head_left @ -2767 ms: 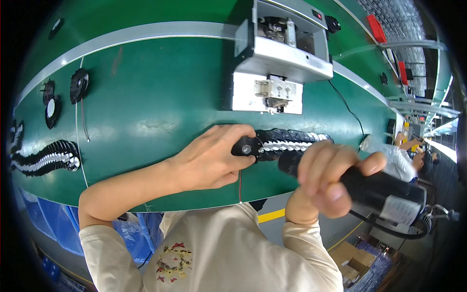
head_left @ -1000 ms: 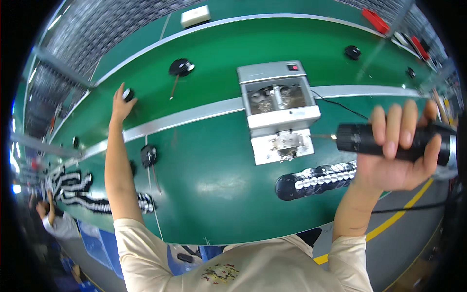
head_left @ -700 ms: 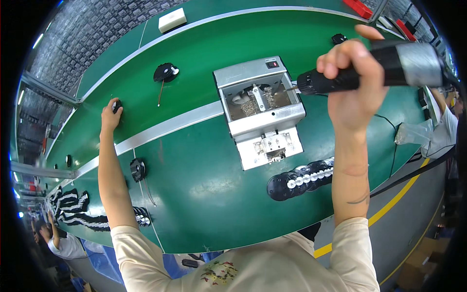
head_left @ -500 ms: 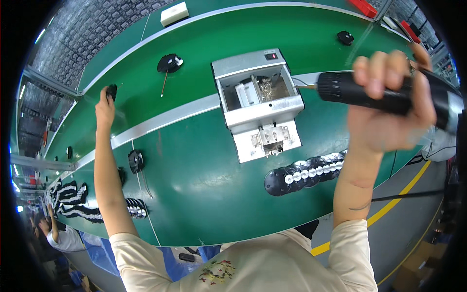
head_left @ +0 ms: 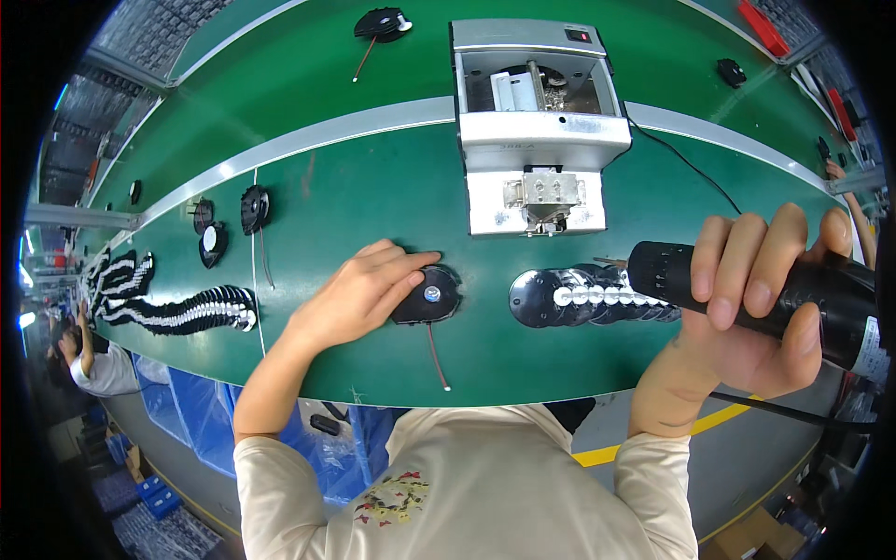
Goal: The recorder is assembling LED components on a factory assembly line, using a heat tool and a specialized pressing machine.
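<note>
My left hand (head_left: 359,291) rests on the green workbench with its fingers over the left and top edges of a black round housing (head_left: 439,306). This housing has a small shiny centre, and a thin red wire with a white tip trails from it toward me. My right hand (head_left: 756,299) is wrapped round a black electric screwdriver (head_left: 667,271), held sideways above the bench. Its thin bit points left, over an overlapping row of black discs with white centres (head_left: 532,303). Beyond the row stands a silver screw feeder (head_left: 541,140), its top tray uncovered.
Left of my hand lie several black housings (head_left: 254,210) and long stacked rows of black and white parts (head_left: 187,313). Another wired housing (head_left: 381,23) sits on the far green strip, behind a metal rail (head_left: 355,119). A co-worker (head_left: 98,369) is at far left.
My left hand has come from the far left strip, where it held a small black thing, to the housing near me. The screwdriver has come lower and nearer. The whole view has shifted.
</note>
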Motion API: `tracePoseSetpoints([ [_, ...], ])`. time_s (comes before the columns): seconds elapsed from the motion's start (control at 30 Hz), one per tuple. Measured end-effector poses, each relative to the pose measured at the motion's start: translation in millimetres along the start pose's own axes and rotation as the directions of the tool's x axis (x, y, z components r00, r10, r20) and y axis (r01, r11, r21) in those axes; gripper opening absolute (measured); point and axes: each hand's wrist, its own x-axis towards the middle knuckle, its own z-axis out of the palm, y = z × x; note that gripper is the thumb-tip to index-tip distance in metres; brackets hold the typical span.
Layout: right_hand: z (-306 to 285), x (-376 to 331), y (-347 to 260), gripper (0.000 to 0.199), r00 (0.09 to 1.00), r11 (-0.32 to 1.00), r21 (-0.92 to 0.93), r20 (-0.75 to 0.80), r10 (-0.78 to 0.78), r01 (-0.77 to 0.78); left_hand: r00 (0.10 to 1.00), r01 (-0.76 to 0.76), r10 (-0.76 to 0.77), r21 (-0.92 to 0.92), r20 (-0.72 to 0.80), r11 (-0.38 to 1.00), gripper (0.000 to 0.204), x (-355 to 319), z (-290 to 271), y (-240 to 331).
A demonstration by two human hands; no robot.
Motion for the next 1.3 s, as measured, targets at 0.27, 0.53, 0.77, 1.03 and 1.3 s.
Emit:
tracePoseSetpoints([
  [0.27,-9.7,-4.3,3.1,0.054,0.995,1.0,-0.029,0.102,0.011,-0.008,0.98,-0.179,0.181,0.027,-0.079,0.983,0.031,-13.0,10.1,14.1],
  [0.53,-2.7,-13.5,11.0,0.057,0.998,0.992,-0.126,0.066,0.021,-0.013,0.871,-0.462,0.437,-0.074,-0.227,0.884,0.023,34.1,63.1,36.8],
  [0.77,-8.0,-11.5,9.4,0.062,0.99,0.992,-0.125,0.135,0.031,-0.014,0.861,-0.488,0.476,-0.025,-0.18,0.872,0.03,47.9,75.9,43.1],
  [1.03,-8.0,-14.7,-0.8,0.074,0.989,0.971,-0.229,0.109,0.096,-0.069,0.865,-0.485,0.495,0.115,-0.085,0.867,0.036,45.7,74.2,44.0],
  [1.3,-8.4,3.9,12.3,0.067,0.962,0.99,-0.137,0.264,0.077,-0.042,0.867,-0.453,0.458,0.073,-0.195,0.888,0.031,50.0,93.0,43.4],
])
